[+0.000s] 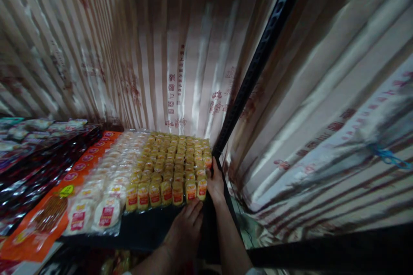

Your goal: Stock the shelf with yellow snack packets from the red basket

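Note:
Several rows of small yellow packaged snacks (174, 161) with red-orange labels stand close together on a dark shelf (151, 221). My left hand (186, 225) is low at the front right corner of these rows, its stretched fingertips at the base of the front packets. Along the right side of the rows lies my right hand (216, 182), fingers extended forward against the end packets. Neither hand visibly wraps round a packet. How firmly the fingers press cannot be made out in the dim light.
Left of the yellow packets are clear-wrapped round white cakes (106, 212), an orange snack pack (41, 219) and dark shiny packets (48, 167). A black slotted post (254, 66) rises at the shelf's right back corner. Pleated printed curtains (183, 51) hang behind and to the right.

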`<control>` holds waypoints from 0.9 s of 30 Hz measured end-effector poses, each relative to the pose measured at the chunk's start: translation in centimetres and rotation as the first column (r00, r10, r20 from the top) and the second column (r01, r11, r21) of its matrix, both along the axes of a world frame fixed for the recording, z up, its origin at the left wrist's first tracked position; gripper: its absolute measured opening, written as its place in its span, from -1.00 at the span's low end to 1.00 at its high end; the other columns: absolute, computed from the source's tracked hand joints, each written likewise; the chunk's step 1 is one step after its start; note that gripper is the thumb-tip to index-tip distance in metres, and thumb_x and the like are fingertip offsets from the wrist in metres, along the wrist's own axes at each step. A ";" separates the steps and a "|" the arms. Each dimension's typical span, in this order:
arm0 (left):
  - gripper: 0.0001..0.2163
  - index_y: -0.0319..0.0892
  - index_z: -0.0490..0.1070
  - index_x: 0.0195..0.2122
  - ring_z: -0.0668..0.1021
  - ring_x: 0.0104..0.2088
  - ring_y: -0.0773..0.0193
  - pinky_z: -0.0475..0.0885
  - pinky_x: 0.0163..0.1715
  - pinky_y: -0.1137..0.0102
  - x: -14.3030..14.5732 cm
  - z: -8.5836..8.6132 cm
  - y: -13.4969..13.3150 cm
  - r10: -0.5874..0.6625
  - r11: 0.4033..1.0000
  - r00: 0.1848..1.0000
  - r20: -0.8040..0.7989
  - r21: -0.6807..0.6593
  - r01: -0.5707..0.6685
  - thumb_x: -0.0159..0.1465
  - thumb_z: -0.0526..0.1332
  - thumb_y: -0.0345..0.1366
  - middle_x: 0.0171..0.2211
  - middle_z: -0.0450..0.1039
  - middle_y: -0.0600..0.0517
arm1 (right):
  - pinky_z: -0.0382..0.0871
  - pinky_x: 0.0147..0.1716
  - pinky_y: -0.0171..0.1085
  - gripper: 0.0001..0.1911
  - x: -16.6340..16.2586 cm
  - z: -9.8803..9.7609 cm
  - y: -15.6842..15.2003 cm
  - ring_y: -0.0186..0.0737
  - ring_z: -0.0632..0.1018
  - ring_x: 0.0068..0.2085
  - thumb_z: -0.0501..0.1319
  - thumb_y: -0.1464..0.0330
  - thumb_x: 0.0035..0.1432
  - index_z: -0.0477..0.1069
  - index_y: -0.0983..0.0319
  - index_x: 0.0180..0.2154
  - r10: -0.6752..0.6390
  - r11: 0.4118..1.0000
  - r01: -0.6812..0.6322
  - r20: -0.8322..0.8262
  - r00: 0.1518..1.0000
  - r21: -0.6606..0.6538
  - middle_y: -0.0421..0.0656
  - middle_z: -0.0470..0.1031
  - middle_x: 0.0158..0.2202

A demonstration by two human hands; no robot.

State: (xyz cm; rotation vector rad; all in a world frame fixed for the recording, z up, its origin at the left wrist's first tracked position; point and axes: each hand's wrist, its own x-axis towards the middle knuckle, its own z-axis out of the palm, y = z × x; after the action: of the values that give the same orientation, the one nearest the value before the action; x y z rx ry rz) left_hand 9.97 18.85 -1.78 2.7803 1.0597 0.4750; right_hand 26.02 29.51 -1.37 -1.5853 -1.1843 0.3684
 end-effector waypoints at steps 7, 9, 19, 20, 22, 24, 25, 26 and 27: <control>-0.62 -0.34 0.31 0.06 0.13 0.23 0.03 0.23 0.12 0.22 -0.2 -0.6 0.0 -0.013 1.000 1.000 0.016 0.007 0.013 0.23 0.05 -0.32 0.17 0.19 -0.18 | 0.24 0.02 -0.12 -0.40 -0.1 -1.0 0.0 -0.12 0.45 -0.04 0.08 0.14 0.04 0.25 0.28 0.09 -0.070 0.997 0.067 -0.128 0.989 -0.030 -0.01 0.43 -0.02; -0.63 -0.34 0.33 0.04 0.15 0.22 0.04 0.22 0.13 0.24 -0.2 -0.6 0.1 -0.020 1.000 0.999 0.028 0.019 0.020 0.24 0.03 -0.31 0.15 0.23 -0.17 | 0.23 0.03 -0.13 -0.43 0.1 -0.9 0.0 -0.11 0.44 -0.02 0.08 0.12 0.04 0.32 0.32 0.02 -0.093 0.995 0.095 -0.161 0.983 0.005 0.01 0.44 -0.03; -0.71 -0.29 0.41 -0.11 0.30 0.15 0.13 0.31 0.04 0.26 -0.2 -0.1 -0.5 0.006 0.993 0.980 0.200 0.113 -0.029 0.27 -0.05 -0.44 0.01 0.40 -0.13 | 0.38 -0.15 -0.16 -0.43 -2.8 2.4 -5.8 -0.05 0.44 -0.02 0.06 0.05 0.04 0.34 0.34 -0.06 -0.169 0.975 0.211 -0.387 0.907 0.070 0.09 0.40 -0.01; -0.71 -0.28 0.42 -0.12 0.31 0.13 0.13 0.32 0.03 0.26 -0.2 0.1 -0.6 0.008 0.993 0.978 0.206 0.111 -0.032 0.28 -0.06 -0.44 0.00 0.41 -0.12 | 0.39 -0.19 -0.19 -0.43 -3.6 2.8 -7.4 -0.06 0.44 -0.02 0.06 0.04 0.05 0.33 0.32 -0.04 -0.178 0.972 0.225 -0.415 0.892 0.065 0.09 0.40 0.00; -0.73 -0.26 0.42 -0.12 0.32 0.13 0.13 0.32 0.03 0.24 -0.4 0.4 -0.8 0.017 0.995 0.979 0.202 0.094 -0.036 0.28 -0.03 -0.43 0.01 0.41 -0.11 | 0.38 -0.18 -0.21 -0.43 -5.3 3.2 -10.9 -0.08 0.45 -0.03 0.07 0.04 0.05 0.30 0.31 -0.03 -0.140 0.983 0.176 -0.429 0.893 0.045 0.08 0.41 -0.01; -0.73 -0.24 0.38 -0.06 0.31 0.13 0.12 0.32 0.04 0.23 -0.8 0.6 -1.5 0.023 0.997 0.982 0.188 0.071 -0.037 0.28 0.00 -0.38 0.04 0.38 -0.09 | 0.38 -0.17 -0.22 -0.46 -6.9 3.0 -14.5 -0.09 0.48 -0.06 0.10 0.04 0.05 0.33 0.29 -0.06 -0.128 0.991 0.132 -0.423 0.897 -0.022 0.05 0.46 -0.07; -0.72 -0.23 0.35 -0.02 0.31 0.13 0.12 0.32 0.04 0.23 -1.1 0.6 -2.2 0.033 0.998 0.982 0.186 0.055 -0.043 0.29 0.01 -0.35 0.05 0.36 -0.09 | 0.37 -0.15 -0.22 -0.48 -7.6 2.7 -16.2 -0.11 0.48 -0.07 0.11 0.04 0.05 0.35 0.27 -0.08 -0.107 0.994 0.096 -0.420 0.901 -0.048 0.03 0.47 -0.08; -0.71 -0.23 0.33 0.01 0.31 0.13 0.13 0.32 0.04 0.23 -1.5 0.6 -3.1 0.039 0.998 0.982 0.187 0.036 -0.047 0.29 0.02 -0.33 0.06 0.35 -0.09 | 0.36 -0.12 -0.22 -0.50 -8.3 2.3 -17.8 -0.11 0.49 -0.08 0.11 0.04 0.05 0.37 0.27 -0.11 -0.065 0.998 0.047 -0.424 0.904 -0.052 0.01 0.48 -0.09; -0.69 -0.23 0.30 0.03 0.32 0.12 0.14 0.33 0.04 0.24 -2.0 0.6 -4.2 0.038 0.999 0.980 0.195 0.015 -0.042 0.29 0.03 -0.30 0.06 0.35 -0.10 | 0.36 -0.12 -0.22 -0.51 -8.9 1.8 -19.3 -0.11 0.50 -0.10 0.12 0.04 0.04 0.39 0.27 -0.14 -0.054 0.998 0.036 -0.420 0.906 -0.052 0.01 0.49 -0.11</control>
State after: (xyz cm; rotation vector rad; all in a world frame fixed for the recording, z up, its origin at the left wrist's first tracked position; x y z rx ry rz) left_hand 7.92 14.67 -1.21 2.6648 1.0730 0.7482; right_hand 17.12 10.23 0.45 -1.4702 -0.8083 0.6732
